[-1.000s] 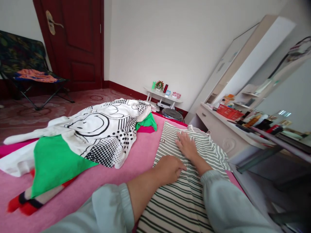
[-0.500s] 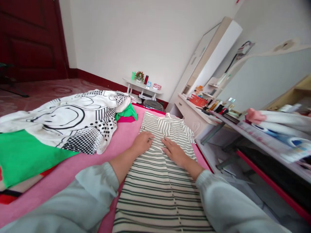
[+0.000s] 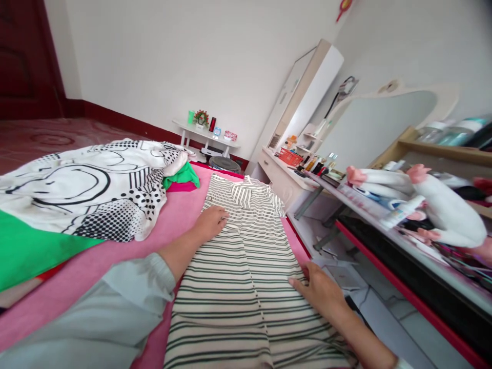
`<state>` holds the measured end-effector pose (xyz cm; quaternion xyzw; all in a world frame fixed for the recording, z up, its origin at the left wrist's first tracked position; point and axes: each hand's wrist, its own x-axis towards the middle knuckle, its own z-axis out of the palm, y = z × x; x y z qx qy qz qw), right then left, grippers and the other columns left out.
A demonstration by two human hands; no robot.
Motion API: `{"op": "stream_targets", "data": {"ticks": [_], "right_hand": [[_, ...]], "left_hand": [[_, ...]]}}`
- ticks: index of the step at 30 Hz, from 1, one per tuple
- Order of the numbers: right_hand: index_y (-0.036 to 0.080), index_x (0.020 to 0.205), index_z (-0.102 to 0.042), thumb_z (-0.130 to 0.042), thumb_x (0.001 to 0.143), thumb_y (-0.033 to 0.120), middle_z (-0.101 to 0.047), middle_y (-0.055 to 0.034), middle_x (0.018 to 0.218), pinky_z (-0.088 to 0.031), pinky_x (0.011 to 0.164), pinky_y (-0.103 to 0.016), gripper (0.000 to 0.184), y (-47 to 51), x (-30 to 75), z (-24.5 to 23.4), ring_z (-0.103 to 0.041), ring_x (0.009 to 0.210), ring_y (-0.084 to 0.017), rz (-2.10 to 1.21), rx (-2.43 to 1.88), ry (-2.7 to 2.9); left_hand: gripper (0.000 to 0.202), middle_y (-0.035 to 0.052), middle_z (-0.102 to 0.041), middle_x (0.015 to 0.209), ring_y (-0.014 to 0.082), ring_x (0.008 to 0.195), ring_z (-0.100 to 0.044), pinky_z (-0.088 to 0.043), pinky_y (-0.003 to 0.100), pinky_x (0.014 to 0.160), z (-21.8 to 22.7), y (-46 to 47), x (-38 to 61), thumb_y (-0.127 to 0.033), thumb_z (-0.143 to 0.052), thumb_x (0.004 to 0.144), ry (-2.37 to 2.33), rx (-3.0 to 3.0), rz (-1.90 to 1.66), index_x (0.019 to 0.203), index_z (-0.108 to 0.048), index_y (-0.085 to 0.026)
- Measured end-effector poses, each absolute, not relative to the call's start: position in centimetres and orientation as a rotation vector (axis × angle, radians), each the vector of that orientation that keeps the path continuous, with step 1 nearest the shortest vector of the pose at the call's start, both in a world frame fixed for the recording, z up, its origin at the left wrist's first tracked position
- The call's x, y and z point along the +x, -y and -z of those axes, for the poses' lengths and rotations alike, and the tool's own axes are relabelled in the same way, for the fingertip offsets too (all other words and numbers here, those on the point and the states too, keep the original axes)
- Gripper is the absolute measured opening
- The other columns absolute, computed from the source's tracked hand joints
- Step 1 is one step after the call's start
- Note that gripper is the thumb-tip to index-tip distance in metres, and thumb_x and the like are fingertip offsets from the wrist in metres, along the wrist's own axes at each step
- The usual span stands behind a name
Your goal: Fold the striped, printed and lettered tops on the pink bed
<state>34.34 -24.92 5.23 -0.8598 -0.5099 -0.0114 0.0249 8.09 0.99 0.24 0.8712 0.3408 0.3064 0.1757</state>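
A cream dress with dark stripes (image 3: 230, 271) lies spread lengthwise on the pink bed cover (image 3: 169, 266), its short sleeve and collar end farthest from me. On its left side, near the waist, my left hand (image 3: 210, 223) rests on the fabric with slightly bent fingers, a thin ring on one of them. My right hand (image 3: 323, 292) is at the dress's right edge, closer to me, with thumb and forefinger apart. A row of small buttons or holes runs down the middle of the dress. Some fingers of the right hand are hidden.
Left of the dress lies a heaped white printed cloth (image 3: 88, 184) with a green part (image 3: 38, 251). At right stand a desk crowded with things (image 3: 369, 220), a white plush toy (image 3: 453, 205) and a dresser (image 3: 284, 174). A low white shelf (image 3: 180, 124) is by the wall.
My right hand has slid from the middle of the dress toward me and out to its right edge. My left hand stays at the same place on the fabric. The view has turned right.
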Motion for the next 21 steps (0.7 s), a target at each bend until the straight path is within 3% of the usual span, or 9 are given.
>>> {"op": "stream_targets", "data": {"ticks": [6,10,13,16,18,21], "right_hand": [[0.023,0.069,-0.057,-0.063,0.066,0.041,-0.07,-0.0053,0.072,-0.048,0.066,-0.033,0.02,22.7,35.4,-6.0,-0.067,0.074,-0.025,-0.483,-2.392,1.4],[0.019,0.088,-0.066,-0.063,0.07,0.045,-0.072,-0.0086,0.084,-0.052,0.073,-0.034,0.032,20.3,30.9,-9.6,-0.067,0.084,-0.025,-0.722,-1.951,1.319],[0.021,0.106,-0.067,-0.067,0.072,0.044,-0.068,-0.0083,0.108,-0.049,0.087,-0.035,0.041,19.2,26.3,-12.2,-0.063,0.1,-0.023,-0.827,-1.661,1.682],[0.02,0.093,-0.072,-0.069,0.074,0.04,-0.069,-0.0069,0.103,-0.047,0.09,-0.035,0.028,16.6,25.8,-12.3,-0.063,0.096,-0.021,-0.871,-1.563,1.92],[0.018,0.083,-0.072,-0.07,0.072,0.038,-0.071,-0.0058,0.088,-0.049,0.084,-0.034,0.022,13.4,28.5,-11.0,-0.064,0.085,-0.02,-0.752,-1.671,1.685],[0.017,0.085,-0.067,-0.076,0.064,0.026,-0.069,-0.0036,0.075,-0.052,0.07,-0.031,0.024,8.0,34.5,-8.3,-0.064,0.07,-0.018,-0.625,-1.869,0.912]], "left_hand": [[0.028,0.004,-0.063,0.119,0.0213,0.112,-0.054,-0.039,0.034,0.1,-0.2,-0.7,7.9,-0.021,-0.051,0.081,-0.928,2.44,-0.894,0.102,-0.069,-0.023],[0.03,0.004,-0.065,0.114,0.0197,0.109,-0.056,-0.041,0.032,0.098,-0.3,-0.6,8.0,-0.024,-0.049,0.083,-0.879,2.301,-0.996,0.107,-0.067,-0.021],[0.034,0.006,-0.067,0.11,0.0195,0.103,-0.06,-0.045,0.03,0.093,-0.3,-0.8,8.3,-0.032,-0.046,0.087,-0.866,2.135,-1.098,0.109,-0.067,-0.017],[0.038,0.0061,-0.07,0.103,0.0193,0.095,-0.062,-0.046,0.029,0.088,-0.5,-0.8,8.4,-0.039,-0.044,0.089,-0.839,2.057,-1.126,0.107,-0.068,-0.016],[0.038,0.0044,-0.071,0.097,0.0186,0.089,-0.063,-0.047,0.029,0.084,-0.7,-0.7,8.4,-0.041,-0.043,0.089,-0.821,2.059,-1.099,0.106,-0.069,-0.019],[0.037,0.0023,-0.071,0.086,0.0177,0.08,-0.063,-0.047,0.027,0.076,-0.9,-0.4,8.5,-0.043,-0.045,0.088,-0.814,2.074,-1.022,0.107,-0.069,-0.021]]}}
